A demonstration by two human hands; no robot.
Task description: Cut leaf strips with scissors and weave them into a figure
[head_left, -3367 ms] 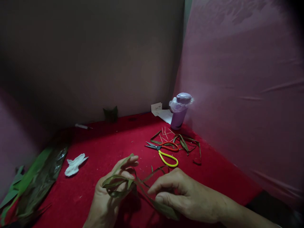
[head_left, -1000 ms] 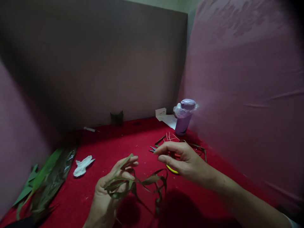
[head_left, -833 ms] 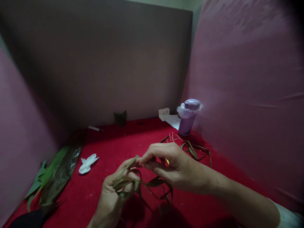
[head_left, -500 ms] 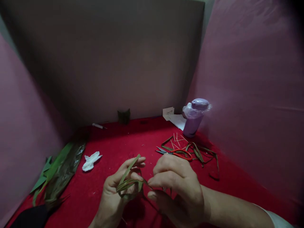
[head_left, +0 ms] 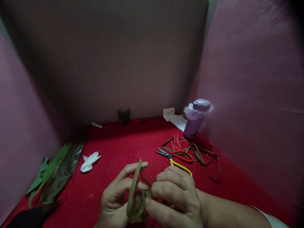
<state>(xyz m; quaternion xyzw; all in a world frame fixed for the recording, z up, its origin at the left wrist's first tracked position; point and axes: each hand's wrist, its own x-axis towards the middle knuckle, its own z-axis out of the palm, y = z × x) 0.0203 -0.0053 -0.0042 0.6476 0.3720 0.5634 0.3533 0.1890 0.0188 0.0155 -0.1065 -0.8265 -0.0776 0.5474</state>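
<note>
My left hand (head_left: 116, 199) and my right hand (head_left: 175, 198) meet low in the middle of the view, over a red cloth-covered table (head_left: 133, 145). Both are closed on looped green leaf strips (head_left: 136, 198). One strip stands up along my left forefinger, and the loops bunch between the two hands. My right thumb and fingers pinch the strips from the right.
Scissors (head_left: 177, 157) with a red and a yellow handle lie just beyond my right hand, beside cut leaf scraps (head_left: 201, 155) and thin sticks (head_left: 177, 139). A purple bottle (head_left: 195, 119) stands at the back right. A crumpled white tissue (head_left: 89, 160) and long green leaves (head_left: 55, 172) lie left.
My right hand reached out toward the scissors, then came back to the strips. Both hands have drawn close together and lower, gathering the loose loops into a tight bundle.
</note>
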